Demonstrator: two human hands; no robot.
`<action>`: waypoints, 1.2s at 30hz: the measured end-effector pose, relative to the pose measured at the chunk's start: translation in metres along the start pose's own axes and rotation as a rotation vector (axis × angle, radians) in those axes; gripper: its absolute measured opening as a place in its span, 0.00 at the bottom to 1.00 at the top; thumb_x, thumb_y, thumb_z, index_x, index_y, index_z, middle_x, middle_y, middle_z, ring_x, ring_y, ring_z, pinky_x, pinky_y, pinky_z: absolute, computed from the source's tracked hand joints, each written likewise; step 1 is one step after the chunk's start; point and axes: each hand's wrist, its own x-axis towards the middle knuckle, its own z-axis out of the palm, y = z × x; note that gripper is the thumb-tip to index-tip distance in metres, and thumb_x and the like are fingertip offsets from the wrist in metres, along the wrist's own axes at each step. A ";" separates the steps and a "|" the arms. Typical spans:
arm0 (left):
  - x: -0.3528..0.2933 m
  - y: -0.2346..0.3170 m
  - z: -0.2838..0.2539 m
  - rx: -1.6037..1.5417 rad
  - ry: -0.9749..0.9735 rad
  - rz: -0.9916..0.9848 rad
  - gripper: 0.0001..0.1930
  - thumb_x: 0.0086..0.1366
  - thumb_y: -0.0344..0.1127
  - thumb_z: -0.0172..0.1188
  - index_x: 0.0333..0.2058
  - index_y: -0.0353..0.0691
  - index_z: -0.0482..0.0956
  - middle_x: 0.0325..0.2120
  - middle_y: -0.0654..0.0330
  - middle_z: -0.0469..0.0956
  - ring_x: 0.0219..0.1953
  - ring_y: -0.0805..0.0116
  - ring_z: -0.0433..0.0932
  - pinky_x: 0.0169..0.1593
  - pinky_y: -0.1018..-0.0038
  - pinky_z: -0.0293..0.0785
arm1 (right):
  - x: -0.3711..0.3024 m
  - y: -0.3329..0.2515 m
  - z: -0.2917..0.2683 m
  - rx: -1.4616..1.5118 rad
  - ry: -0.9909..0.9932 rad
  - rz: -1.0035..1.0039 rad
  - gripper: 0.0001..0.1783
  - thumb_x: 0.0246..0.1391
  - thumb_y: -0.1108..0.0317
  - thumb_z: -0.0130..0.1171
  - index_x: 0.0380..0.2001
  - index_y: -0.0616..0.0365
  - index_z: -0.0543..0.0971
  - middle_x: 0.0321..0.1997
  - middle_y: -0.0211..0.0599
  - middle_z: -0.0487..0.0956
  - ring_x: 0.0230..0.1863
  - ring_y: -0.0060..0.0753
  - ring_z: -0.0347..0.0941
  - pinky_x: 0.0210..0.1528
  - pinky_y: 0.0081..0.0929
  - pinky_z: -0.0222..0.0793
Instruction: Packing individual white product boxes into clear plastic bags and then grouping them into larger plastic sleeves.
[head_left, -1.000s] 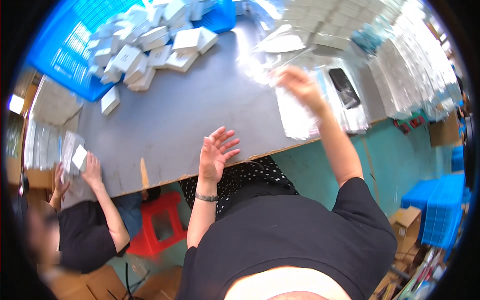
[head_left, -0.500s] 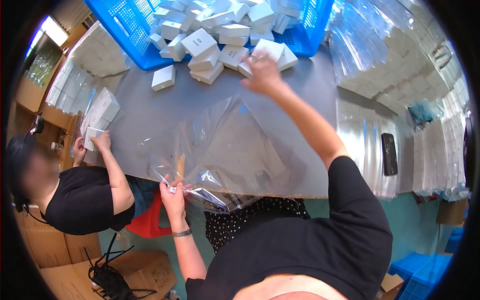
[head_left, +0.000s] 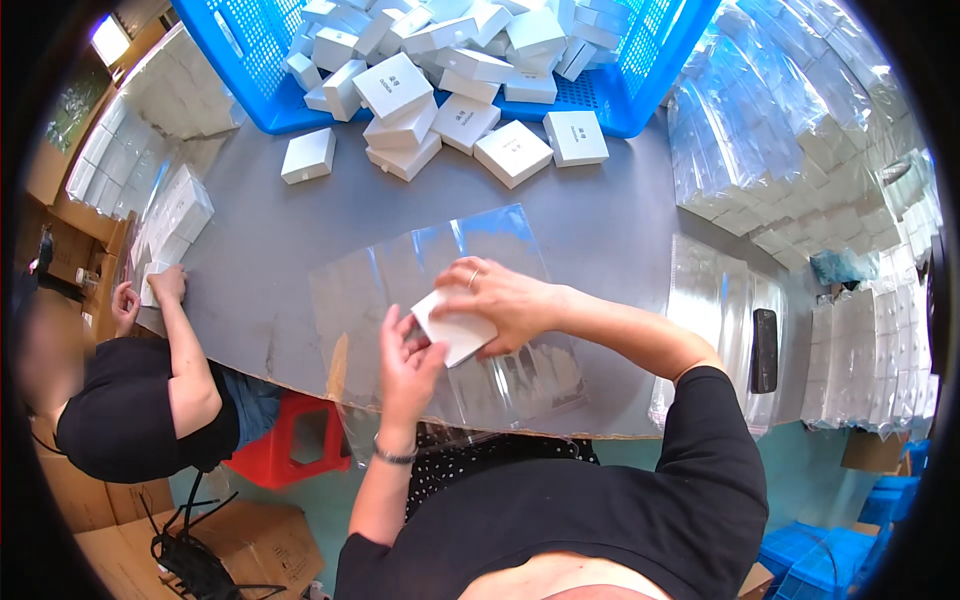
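So, right hand (head_left: 507, 306) grips white box (head_left: 460, 335) over clear bag (head_left: 380, 285); left hand (head_left: 409, 375) loosely open, just left; box's long axis unclear.

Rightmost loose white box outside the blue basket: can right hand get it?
Probably yes: nothing covers that box and only flat clear plastic and grey tabletop lie between, though the right hand holds another white box.

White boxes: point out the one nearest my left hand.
The box in your right hand, over clear plastic; those by the blue basket lie farther.
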 end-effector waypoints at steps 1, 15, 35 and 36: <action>0.005 -0.008 0.001 -0.005 0.006 -0.009 0.37 0.63 0.32 0.64 0.66 0.32 0.54 0.55 0.51 0.69 0.49 0.68 0.74 0.50 0.72 0.75 | 0.001 0.004 -0.005 0.124 -0.075 0.002 0.38 0.39 0.54 0.74 0.57 0.46 0.74 0.63 0.49 0.67 0.64 0.57 0.63 0.66 0.47 0.61; 0.009 -0.004 0.006 0.802 -0.254 0.264 0.61 0.41 0.54 0.78 0.68 0.36 0.53 0.61 0.48 0.63 0.59 0.50 0.66 0.64 0.58 0.60 | -0.131 0.191 -0.059 -0.342 0.327 0.704 0.38 0.41 0.49 0.62 0.60 0.36 0.72 0.74 0.36 0.60 0.73 0.57 0.52 0.72 0.51 0.49; -0.033 -0.032 0.026 0.874 0.080 0.419 0.68 0.38 0.49 0.79 0.68 0.29 0.41 0.53 0.44 0.68 0.54 0.47 0.68 0.60 0.59 0.64 | -0.114 -0.012 0.013 0.403 0.779 0.427 0.32 0.28 0.55 0.69 0.42 0.52 0.74 0.62 0.46 0.68 0.64 0.50 0.64 0.63 0.45 0.60; -0.035 -0.031 0.027 0.874 0.089 0.420 0.68 0.38 0.49 0.79 0.68 0.29 0.41 0.53 0.44 0.68 0.54 0.47 0.68 0.60 0.59 0.64 | -0.088 -0.039 0.013 0.269 0.715 0.325 0.31 0.29 0.56 0.68 0.41 0.52 0.74 0.62 0.46 0.68 0.65 0.52 0.62 0.65 0.46 0.59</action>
